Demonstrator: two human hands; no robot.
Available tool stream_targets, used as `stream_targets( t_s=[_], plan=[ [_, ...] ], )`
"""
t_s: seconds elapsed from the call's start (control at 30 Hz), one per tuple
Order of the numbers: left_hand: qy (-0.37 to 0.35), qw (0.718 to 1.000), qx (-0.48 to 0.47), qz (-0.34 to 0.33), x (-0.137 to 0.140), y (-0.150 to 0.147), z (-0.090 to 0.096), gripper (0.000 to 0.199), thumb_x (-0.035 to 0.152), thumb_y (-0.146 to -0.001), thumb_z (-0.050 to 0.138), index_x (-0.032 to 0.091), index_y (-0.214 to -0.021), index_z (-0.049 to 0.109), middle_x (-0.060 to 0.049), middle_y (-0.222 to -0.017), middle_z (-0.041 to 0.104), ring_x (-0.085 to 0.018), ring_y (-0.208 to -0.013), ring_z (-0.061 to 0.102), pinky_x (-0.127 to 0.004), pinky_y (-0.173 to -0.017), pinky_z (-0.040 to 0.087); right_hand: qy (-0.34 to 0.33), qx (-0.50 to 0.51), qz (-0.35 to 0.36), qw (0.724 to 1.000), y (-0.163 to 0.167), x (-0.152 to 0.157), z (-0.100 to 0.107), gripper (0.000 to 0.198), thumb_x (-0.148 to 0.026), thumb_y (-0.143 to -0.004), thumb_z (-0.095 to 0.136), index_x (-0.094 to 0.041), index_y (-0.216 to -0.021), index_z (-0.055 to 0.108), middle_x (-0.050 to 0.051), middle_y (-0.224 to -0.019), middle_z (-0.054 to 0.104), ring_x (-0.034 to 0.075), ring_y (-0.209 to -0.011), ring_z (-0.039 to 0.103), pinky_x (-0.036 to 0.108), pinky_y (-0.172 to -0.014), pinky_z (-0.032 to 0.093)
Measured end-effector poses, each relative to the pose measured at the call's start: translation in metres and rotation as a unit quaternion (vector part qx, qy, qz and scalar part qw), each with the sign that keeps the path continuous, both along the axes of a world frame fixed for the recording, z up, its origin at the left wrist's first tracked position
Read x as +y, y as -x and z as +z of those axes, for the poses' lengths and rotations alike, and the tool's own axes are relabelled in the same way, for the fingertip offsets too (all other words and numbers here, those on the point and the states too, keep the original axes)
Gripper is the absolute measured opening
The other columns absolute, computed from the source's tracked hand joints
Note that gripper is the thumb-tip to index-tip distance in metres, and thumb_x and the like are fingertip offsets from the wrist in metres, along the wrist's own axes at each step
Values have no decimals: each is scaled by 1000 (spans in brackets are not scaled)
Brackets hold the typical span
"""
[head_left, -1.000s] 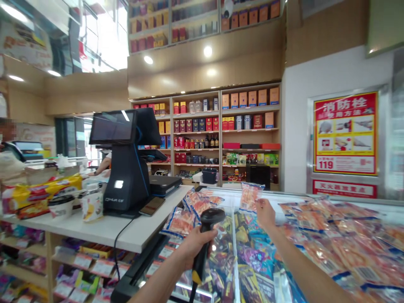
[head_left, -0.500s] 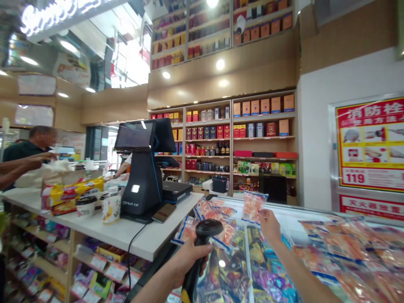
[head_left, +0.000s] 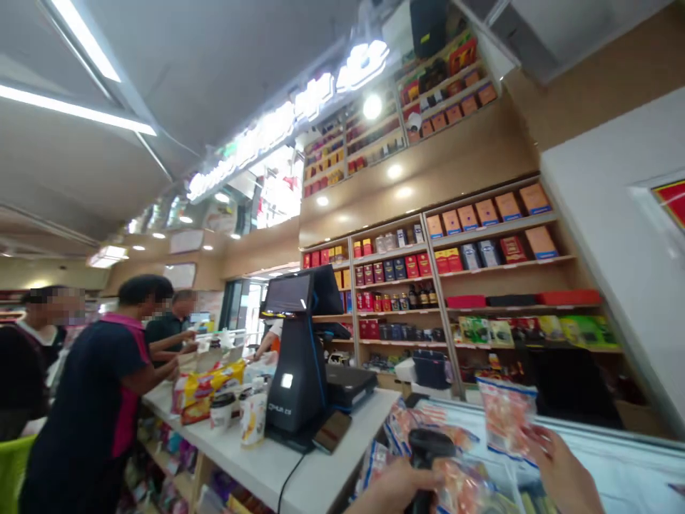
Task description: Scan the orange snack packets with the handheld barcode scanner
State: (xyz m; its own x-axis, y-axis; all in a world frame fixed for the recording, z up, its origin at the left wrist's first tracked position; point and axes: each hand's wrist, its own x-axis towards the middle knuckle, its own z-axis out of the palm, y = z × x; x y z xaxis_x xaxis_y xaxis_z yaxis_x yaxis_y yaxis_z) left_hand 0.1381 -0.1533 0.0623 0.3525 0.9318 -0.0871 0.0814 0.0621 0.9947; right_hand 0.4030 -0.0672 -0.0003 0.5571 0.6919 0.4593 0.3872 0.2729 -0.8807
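My left hand (head_left: 393, 487) is wrapped round the handle of a black handheld barcode scanner (head_left: 429, 444), at the lower edge of the view. With the fingers of my right hand (head_left: 564, 467) I pinch the right edge of a clear plastic food packet (head_left: 503, 414) with blue borders and orange-pink contents. The packet hangs upright, to the right of the scanner. Similar packets (head_left: 405, 428) lie behind and around the scanner. What is inside the packets is too blurred to name.
A white counter (head_left: 369, 439) bears a black checkout terminal (head_left: 294, 371), a phone (head_left: 332, 432), cups (head_left: 253, 421) and yellow snack packs (head_left: 214, 378). Several people, including one in a dark shirt (head_left: 80, 407), stand at the left. Shelves of boxed goods (head_left: 393, 270) line the back wall.
The view has swung left and upward, bringing more people into sight. Both hands appear lower and further right in the picture. The scanner and the packet are still held.
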Motion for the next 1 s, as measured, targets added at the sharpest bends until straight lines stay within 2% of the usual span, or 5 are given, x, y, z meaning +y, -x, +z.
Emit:
stream_targets(
  t_s=[0.17,0.33,0.43,0.63,1.0],
  plan=[
    [-27,998,-20,-55,-9,-18,-16,27,29,-41,68,13,-53,49,1,-40,48,-6,-35,40,-20,-41,31,-43,-28,-12,999,-26,-12,-5,33,-43,-61,36,-23,-86,44,4,-86,62,20,-76,57,29,-63,40],
    [4,993,-44,-107,-28,-30,-28,24,30,-47,64,12,-54,50,1,-40,48,-6,-36,41,-19,-40,30,-11,-37,-62,997,-37,-19,-11,37,-39,-65,33,-18,-93,45,6,-88,61,18,-76,57,28,-64,40],
    [12,996,-26,-83,-39,-34,-25,17,25,-52,60,14,-59,49,3,-38,47,-7,-32,39,-19,-36,29,2,-47,-65,997,-35,-21,-12,38,-38,-67,33,-17,-96,45,7,-90,60,18,-78,56,28,-66,40],
    [-12,1000,-6,16,-51,-29,-21,13,20,-55,53,17,-60,41,5,-34,42,-7,-30,35,-18,-33,28,10,-59,-42,997,-20,-18,-13,36,-32,-70,32,-15,-100,43,8,-92,59,17,-79,56,28,-69,39],
    [-21,1000,-15,13,-49,-22,-25,10,18,-55,53,15,-59,44,6,-33,41,-5,-29,33,-17,-34,26,9,-46,-14,999,-10,-11,-14,36,-31,-70,34,-15,-101,42,8,-92,59,16,-84,55,28,-72,40]
  ],
)
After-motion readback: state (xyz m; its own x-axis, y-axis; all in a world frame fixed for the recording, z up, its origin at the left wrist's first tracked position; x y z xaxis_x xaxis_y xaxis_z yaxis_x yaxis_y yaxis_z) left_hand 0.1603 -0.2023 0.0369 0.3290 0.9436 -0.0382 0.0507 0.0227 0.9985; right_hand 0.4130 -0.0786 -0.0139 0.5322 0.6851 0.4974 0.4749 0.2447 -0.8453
